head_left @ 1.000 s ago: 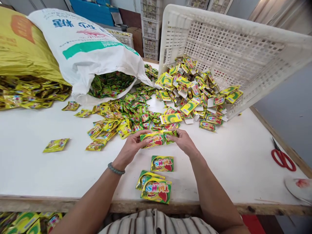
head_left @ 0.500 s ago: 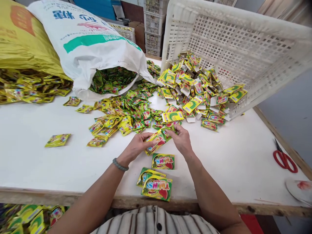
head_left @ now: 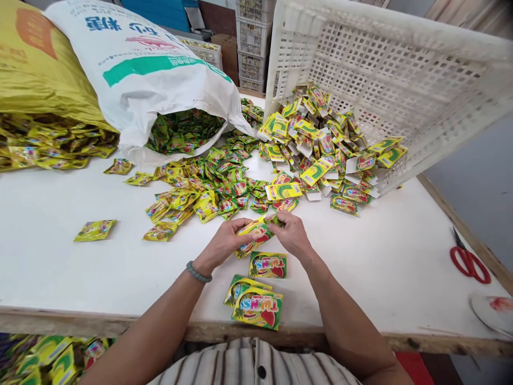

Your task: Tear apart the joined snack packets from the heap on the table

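Observation:
My left hand (head_left: 225, 240) grips a small yellow-green TWINS carton (head_left: 252, 241), thumb across its printed front. At the carton's right end, my right hand (head_left: 293, 233) pinches a green candy packet (head_left: 274, 220), its far part hidden by the fingers and the carton. Just below the hands lies a TWINS box (head_left: 267, 265), flat on the table. Nearer me, a second box (head_left: 258, 308) partly covers another box (head_left: 232, 289). Beyond my hands spread loose yellow packets (head_left: 182, 202) and green packets (head_left: 236, 187).
A white sack (head_left: 160, 85) spills green packets, beside a yellow sack (head_left: 44, 69) with yellow ones. A tilted white crate (head_left: 401, 64) pours out unfilled cartons (head_left: 316, 144). Red-handled scissors (head_left: 468, 263) and a white dish (head_left: 492, 313) lie at the right edge.
My right hand has moved slightly left and toward me, bringing the green packet closer in at the carton's end. The left hand and carton have shifted only a little.

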### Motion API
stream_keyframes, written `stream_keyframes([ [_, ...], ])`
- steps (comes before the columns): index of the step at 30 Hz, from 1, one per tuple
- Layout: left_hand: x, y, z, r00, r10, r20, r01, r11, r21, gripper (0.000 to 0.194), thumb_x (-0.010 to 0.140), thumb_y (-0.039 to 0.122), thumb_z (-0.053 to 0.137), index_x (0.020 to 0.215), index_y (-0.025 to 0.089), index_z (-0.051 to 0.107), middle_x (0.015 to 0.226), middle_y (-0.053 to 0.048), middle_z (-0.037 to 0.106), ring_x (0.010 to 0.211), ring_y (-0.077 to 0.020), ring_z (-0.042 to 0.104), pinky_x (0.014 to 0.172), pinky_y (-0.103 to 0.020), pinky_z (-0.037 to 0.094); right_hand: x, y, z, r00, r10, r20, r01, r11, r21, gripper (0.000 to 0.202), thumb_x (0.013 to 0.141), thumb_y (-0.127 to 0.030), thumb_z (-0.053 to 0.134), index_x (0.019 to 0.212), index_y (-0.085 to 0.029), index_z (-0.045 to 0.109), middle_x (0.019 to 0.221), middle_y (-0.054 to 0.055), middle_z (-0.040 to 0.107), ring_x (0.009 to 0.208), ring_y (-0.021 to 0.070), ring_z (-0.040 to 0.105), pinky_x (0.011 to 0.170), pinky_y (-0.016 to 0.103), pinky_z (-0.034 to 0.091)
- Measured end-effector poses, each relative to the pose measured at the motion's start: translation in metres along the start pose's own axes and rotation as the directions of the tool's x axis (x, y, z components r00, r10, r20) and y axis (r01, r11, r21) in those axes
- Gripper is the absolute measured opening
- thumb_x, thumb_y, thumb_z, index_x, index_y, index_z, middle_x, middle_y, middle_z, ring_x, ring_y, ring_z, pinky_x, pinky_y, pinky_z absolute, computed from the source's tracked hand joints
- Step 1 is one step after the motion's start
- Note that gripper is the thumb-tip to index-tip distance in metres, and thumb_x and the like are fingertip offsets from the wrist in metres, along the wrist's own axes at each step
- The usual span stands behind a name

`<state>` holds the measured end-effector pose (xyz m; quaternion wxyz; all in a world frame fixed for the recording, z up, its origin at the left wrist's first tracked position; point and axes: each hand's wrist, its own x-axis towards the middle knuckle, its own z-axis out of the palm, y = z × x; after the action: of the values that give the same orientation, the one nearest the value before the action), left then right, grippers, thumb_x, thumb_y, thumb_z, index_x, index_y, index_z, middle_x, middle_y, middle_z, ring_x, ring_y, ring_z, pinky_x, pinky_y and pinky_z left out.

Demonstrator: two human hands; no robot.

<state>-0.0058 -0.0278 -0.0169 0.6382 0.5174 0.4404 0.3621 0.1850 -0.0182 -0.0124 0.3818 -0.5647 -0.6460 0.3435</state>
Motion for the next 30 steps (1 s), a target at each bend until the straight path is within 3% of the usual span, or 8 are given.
stream_keyframes([
  [4,0.000,-0.001,0.002,0.999,-0.042,-0.031,0.040,0.997,-0.072,0.035,0.066,0.040,0.081,0.094,0.019,0.075,0.086,-0.002,0.073,0.071,-0.0160,0.063,0.064,-0.024,0.048,0.000,0.001,0.000,0.996,0.037,0.076,-0.051,0.980,0.191,0.017,0.076,-0.037,0.066,0.079,-0.020,0.067,0.073,0.000,0.059,0.071,0.0154,0.054,0.067,0.028,0.042],
  [7,0.002,-0.002,0.005,0.994,-0.053,-0.100,0.035,0.985,-0.172,0.035,0.064,0.038,0.083,0.092,0.019,0.075,0.085,-0.001,0.074,0.069,-0.0139,0.063,0.064,-0.024,0.049,0.000,0.001,0.000,0.998,0.057,-0.004,-0.054,0.952,0.303,0.021,0.077,-0.039,0.066,0.086,-0.021,0.068,0.078,0.001,0.065,0.070,0.0156,0.056,0.066,0.028,0.044],
  [11,0.004,-0.003,0.009,0.986,-0.068,-0.149,0.036,0.976,-0.213,0.036,0.061,0.037,0.085,0.090,0.018,0.074,0.082,-0.002,0.074,0.066,-0.0143,0.064,0.061,-0.025,0.048,-0.003,-0.001,0.004,0.997,0.007,-0.078,0.003,0.991,0.133,0.013,0.078,-0.034,0.065,0.072,-0.022,0.069,0.070,0.001,0.066,0.064,0.0165,0.055,0.066,0.031,0.044],
  [17,0.004,-0.006,0.010,0.977,-0.067,-0.205,0.007,0.960,-0.280,0.038,0.059,0.038,0.086,0.087,0.017,0.072,0.083,-0.002,0.074,0.070,-0.0159,0.066,0.066,-0.027,0.051,-0.008,-0.011,0.014,0.980,-0.132,-0.147,0.123,0.990,-0.064,0.014,0.083,-0.032,0.061,0.079,-0.025,0.072,0.081,0.005,0.069,0.087,0.0230,0.059,0.084,0.039,0.043],
  [20,0.004,-0.008,0.009,0.975,-0.043,-0.218,-0.023,0.956,-0.291,0.038,0.060,0.039,0.085,0.087,0.016,0.072,0.081,-0.001,0.072,0.069,-0.0139,0.064,0.065,-0.025,0.050,-0.012,-0.015,0.023,0.980,-0.173,-0.100,0.158,0.977,-0.145,0.013,0.085,-0.029,0.059,0.082,-0.024,0.070,0.082,0.006,0.069,0.093,0.0245,0.058,0.090,0.043,0.038],
  [24,0.005,-0.005,0.011,0.980,-0.045,-0.195,-0.018,0.950,-0.312,0.037,0.066,0.040,0.082,0.090,0.015,0.070,0.081,-0.001,0.070,0.070,-0.0120,0.063,0.064,-0.022,0.050,-0.013,-0.017,0.026,0.989,-0.136,-0.064,0.134,0.991,-0.024,0.017,0.085,-0.031,0.060,0.099,-0.024,0.066,0.099,0.007,0.068,0.093,0.0224,0.059,0.093,0.041,0.039],
  [28,0.005,-0.001,0.015,0.980,-0.041,-0.195,-0.037,0.925,-0.379,0.044,0.070,0.042,0.078,0.102,0.018,0.062,0.083,-0.001,0.070,0.068,-0.0120,0.064,0.062,-0.022,0.050,-0.010,-0.014,0.018,0.967,-0.078,-0.242,0.094,0.994,0.055,0.029,0.080,-0.034,0.066,0.106,-0.024,0.063,0.111,0.008,0.064,0.109,0.0242,0.053,0.096,0.040,0.040],
  [30,0.005,0.000,0.015,0.974,-0.027,-0.223,-0.063,0.919,-0.389,0.052,0.071,0.044,0.077,0.113,0.022,0.055,0.082,0.001,0.069,0.064,-0.0121,0.063,0.059,-0.023,0.050,-0.008,-0.009,0.016,0.974,-0.009,-0.227,0.044,0.988,0.148,0.029,0.078,-0.037,0.066,0.104,-0.023,0.064,0.105,0.007,0.065,0.103,0.0230,0.054,0.089,0.037,0.044],
])
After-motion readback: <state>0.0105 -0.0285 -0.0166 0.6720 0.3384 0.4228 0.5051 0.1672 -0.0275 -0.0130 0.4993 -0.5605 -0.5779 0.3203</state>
